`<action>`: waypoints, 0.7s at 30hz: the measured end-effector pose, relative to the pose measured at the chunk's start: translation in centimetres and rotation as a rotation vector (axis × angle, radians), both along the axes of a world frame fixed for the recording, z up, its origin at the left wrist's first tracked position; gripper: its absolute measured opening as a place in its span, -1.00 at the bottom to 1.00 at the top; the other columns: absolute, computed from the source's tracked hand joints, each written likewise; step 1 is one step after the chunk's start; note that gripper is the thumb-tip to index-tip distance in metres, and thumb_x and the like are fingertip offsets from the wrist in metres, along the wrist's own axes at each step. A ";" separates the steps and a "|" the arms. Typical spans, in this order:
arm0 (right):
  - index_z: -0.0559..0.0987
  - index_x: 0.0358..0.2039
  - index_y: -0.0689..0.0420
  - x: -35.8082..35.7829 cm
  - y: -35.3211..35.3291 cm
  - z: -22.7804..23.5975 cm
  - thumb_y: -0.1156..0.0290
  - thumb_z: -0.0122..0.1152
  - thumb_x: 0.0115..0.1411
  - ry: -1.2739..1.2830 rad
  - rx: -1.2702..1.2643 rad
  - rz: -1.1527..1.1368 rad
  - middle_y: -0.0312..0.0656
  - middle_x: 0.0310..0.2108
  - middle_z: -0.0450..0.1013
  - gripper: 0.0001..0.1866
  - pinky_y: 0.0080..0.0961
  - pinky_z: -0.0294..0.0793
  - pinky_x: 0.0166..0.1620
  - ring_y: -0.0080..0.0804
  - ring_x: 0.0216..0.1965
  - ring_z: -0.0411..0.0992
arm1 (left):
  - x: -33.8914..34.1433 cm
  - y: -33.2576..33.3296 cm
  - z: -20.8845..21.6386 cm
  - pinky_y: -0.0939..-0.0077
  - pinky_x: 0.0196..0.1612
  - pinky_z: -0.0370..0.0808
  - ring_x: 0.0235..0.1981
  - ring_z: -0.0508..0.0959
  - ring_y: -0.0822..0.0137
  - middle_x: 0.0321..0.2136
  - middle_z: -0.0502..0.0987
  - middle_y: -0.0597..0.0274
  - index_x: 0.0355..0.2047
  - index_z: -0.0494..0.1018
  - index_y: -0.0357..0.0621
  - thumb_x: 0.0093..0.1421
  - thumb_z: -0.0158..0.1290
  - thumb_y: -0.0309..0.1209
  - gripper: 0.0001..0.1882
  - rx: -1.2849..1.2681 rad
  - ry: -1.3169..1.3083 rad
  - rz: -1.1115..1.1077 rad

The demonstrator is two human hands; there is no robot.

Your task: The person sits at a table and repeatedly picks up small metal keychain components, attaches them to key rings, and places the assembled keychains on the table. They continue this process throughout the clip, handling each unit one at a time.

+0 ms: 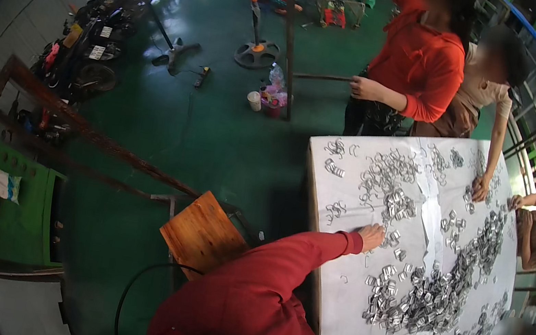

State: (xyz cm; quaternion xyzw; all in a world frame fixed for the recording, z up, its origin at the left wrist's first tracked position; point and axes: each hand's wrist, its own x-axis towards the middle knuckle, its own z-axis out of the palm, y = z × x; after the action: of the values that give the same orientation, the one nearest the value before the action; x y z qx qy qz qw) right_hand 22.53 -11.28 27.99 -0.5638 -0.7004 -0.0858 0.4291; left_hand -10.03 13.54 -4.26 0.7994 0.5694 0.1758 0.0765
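My left hand (372, 238), at the end of a red sleeve, is over the near-left side of a white-covered table (341, 310). Its fingers are bent down beside small shiny bent-metal pieces (399, 205); what they pinch, if anything, is hidden. Just beyond the hand, thin curved metal hooks (389, 168) are spread out loosely. A large heap of silvery metal clips (424, 302) covers the table's middle and right. My right hand cannot be made out.
A person in orange-red (427, 73) stands at the far table edge, beside another person reaching onto the table with a hand (480, 189). More people sit along the right. A wooden stool (203, 233) and rusty metal frame (100, 132) stand left; a fan base (256, 53) stands beyond.
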 end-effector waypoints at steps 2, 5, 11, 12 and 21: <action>0.36 -0.03 0.27 -2.0 1.9 2.9 0.44 -0.18 0.28 0.085 -0.132 0.046 0.01 -0.11 0.37 -0.70 -0.44 0.38 -0.16 -0.25 -0.27 0.36 | -1.1 0.0 -0.4 0.24 -0.24 0.49 -0.22 0.46 0.01 -0.25 0.40 -0.12 -0.18 0.31 -0.41 -0.04 0.01 -0.55 -0.64 -0.082 -0.088 0.069; 0.39 -0.14 0.24 -4.4 2.9 4.1 0.37 0.03 0.24 0.890 -0.009 0.141 -0.03 -0.19 0.34 -0.75 -0.36 0.40 -0.14 -0.32 -0.26 0.34 | -1.4 0.4 -2.1 0.17 -0.17 0.46 -0.14 0.45 -0.10 -0.20 0.39 -0.24 -0.11 0.19 -0.49 -0.02 -0.05 -0.62 -0.59 -0.111 -0.371 0.111; 0.40 -0.36 0.22 -14.7 5.2 8.5 0.42 -0.11 0.27 0.754 0.142 0.315 -0.24 -0.40 0.24 -0.85 -0.63 0.25 -0.38 -0.51 -0.43 0.22 | -3.4 -1.8 1.8 0.28 -0.41 0.52 -0.43 0.57 0.11 -0.51 0.49 -0.03 -0.09 0.24 -0.47 0.06 -0.07 -0.62 -0.63 -0.479 -0.932 0.257; 0.40 -0.36 0.22 -16.0 5.4 8.9 0.41 -0.11 0.28 0.946 0.169 0.373 -0.25 -0.41 0.23 -0.84 -0.63 0.24 -0.39 -0.52 -0.44 0.20 | -4.2 -3.1 4.2 0.32 -0.47 0.53 -0.49 0.58 0.18 -0.55 0.50 0.01 -0.11 0.28 -0.47 0.07 -0.03 -0.61 -0.66 -0.564 -1.061 0.279; 0.42 -0.33 0.30 -22.0 7.8 8.2 0.40 -0.02 0.23 1.008 0.229 0.230 -0.18 -0.41 0.38 -0.81 -0.74 0.22 -0.47 -0.56 -0.47 0.27 | -10.8 -8.1 25.9 0.57 -0.51 0.55 -0.55 0.57 0.38 -0.55 0.53 0.14 -0.40 0.45 -0.41 0.13 0.05 -0.54 -0.89 -0.451 -1.688 -0.222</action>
State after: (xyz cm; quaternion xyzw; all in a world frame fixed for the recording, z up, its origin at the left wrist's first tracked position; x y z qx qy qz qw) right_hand 0.54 -3.45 36.22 -0.4043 -0.4506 0.1677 0.7781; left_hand -20.79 5.44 21.61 0.4192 0.2631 0.5829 0.6444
